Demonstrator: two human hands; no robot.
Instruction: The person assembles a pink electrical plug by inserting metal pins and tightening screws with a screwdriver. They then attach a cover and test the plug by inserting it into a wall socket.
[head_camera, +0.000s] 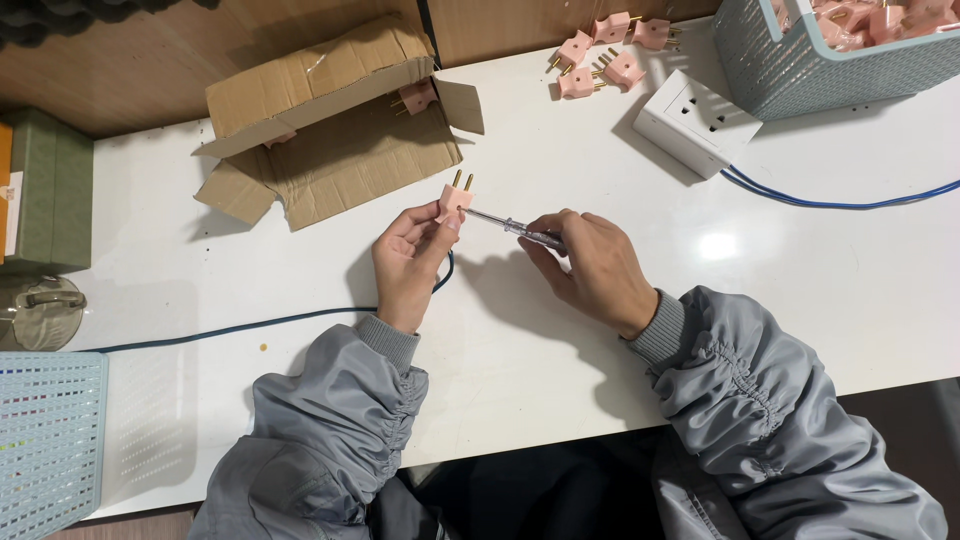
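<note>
My left hand (410, 258) pinches a small pink plug (454, 200) with two brass pins pointing up and away. My right hand (590, 268) grips a slim screwdriver (515, 228) with a clear handle, its metal tip touching the side of the plug. Both hands hover over the white table (560, 330) near its middle. Grey jacket sleeves cover both forearms.
An open cardboard box (330, 130) lies behind the hands with one pink plug (416, 97) inside. Several pink plugs (600, 55) sit at the back beside a white socket block (695, 122) with a blue cable (840, 203). Pale blue baskets stand top right (800, 70) and bottom left (50, 440).
</note>
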